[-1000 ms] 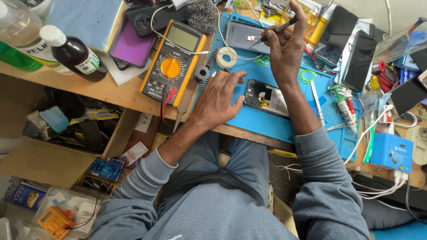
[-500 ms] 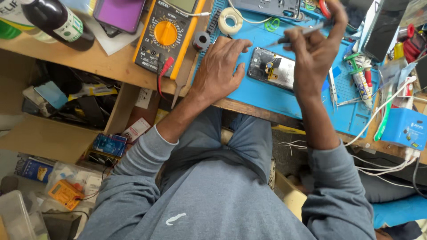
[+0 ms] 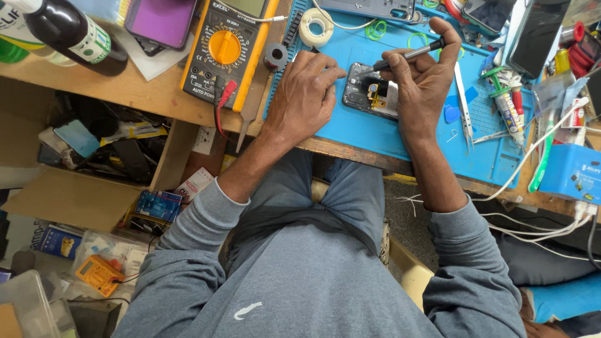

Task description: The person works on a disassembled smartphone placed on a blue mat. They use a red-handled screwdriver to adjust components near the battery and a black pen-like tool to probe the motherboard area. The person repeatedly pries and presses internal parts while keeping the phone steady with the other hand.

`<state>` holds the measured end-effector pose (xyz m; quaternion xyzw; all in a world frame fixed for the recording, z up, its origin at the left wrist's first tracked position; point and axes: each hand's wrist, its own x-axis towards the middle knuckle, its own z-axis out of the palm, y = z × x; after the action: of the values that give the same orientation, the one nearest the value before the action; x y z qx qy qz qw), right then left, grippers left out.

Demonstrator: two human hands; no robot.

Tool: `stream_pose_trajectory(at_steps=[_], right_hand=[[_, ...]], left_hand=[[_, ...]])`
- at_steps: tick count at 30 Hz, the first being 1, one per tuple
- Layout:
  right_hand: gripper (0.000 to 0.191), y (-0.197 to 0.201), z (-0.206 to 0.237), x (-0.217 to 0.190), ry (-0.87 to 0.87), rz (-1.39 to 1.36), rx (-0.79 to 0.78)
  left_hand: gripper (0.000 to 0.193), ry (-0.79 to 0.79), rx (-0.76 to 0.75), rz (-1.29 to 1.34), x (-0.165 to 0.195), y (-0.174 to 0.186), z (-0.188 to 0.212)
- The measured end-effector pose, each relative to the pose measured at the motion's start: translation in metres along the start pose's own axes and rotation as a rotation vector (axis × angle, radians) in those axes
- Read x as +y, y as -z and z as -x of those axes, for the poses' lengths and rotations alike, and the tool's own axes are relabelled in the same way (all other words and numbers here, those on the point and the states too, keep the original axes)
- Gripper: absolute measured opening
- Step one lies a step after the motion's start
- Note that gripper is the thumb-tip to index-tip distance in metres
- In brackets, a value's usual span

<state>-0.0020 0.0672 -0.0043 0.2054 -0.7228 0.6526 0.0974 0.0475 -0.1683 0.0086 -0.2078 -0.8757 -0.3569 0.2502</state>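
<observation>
An opened phone [image 3: 369, 94] with its insides showing lies on the blue work mat [image 3: 388, 134]. My left hand [image 3: 303, 97] rests on the phone's left edge and steadies it, fingers curled against the mat. My right hand [image 3: 422, 84] grips a thin dark screwdriver [image 3: 407, 55] like a pen. The tool slants down to the left, with its tip on the phone's upper part.
A yellow multimeter [image 3: 225, 47] with a red lead lies left of the mat, by a tape roll [image 3: 316, 26] and a dark bottle [image 3: 69, 34]. Tweezers [image 3: 463, 103], tubes and a blue box [image 3: 573, 172] with white cables crowd the right. An open shelf [image 3: 106, 150] of clutter sits under the desk.
My right hand came back from the far side of the mat with the screwdriver and set its tip on the phone. My left hand slid right onto the phone's edge.
</observation>
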Motion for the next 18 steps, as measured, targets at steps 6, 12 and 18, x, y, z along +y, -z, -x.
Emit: stream_pose_trajectory(at_steps=[6,12,18], right_hand=[[0.059,-0.0004,-0.0012,0.0041,-0.012,-0.020,0.005],[0.059,0.0004,-0.0022,0.0069,0.009,-0.001,0.000],[0.060,0.0014,-0.0005,0.0081,0.005,-0.002,0.003]], left_hand=[[0.022,0.010,-0.026,-0.004,-0.0013,-0.0014,-0.0004],[0.023,0.007,-0.048,-0.026,-0.0022,-0.0010,-0.0009],[0.027,-0.001,-0.070,-0.029,-0.0023,-0.0002,0.0000]])
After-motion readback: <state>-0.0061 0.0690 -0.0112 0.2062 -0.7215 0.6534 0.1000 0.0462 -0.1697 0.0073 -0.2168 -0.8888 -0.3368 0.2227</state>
